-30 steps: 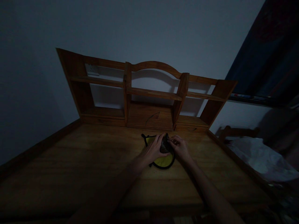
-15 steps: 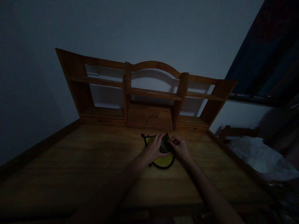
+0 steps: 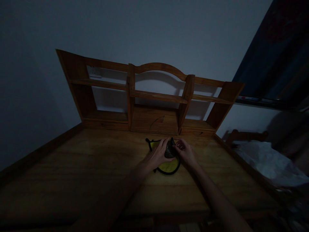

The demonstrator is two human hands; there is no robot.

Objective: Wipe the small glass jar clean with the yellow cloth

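A yellow cloth piece with a black rim [image 3: 168, 167] lies on the wooden desk [image 3: 96, 167], a thin black cord trailing from its far left edge. On top of it sits a small dark object [image 3: 170, 150]. My left hand [image 3: 158, 155] curls round the left side of that dark object, fingers bent over it. My right hand [image 3: 186, 153] pinches its right edge with thumb and fingertips. In the dim light I cannot make out what the dark object is.
A wooden hutch with open shelves [image 3: 154, 96] stands along the desk's back edge against a pale wall. Raised wooden rails border the desk's left and right sides. Off the right side lies something white and crumpled [image 3: 270, 162], beside a dark curtain [image 3: 277, 54].
Hardly anything differs. Both hands stay on the dark object over the yellow cloth; the view has shifted very slightly.
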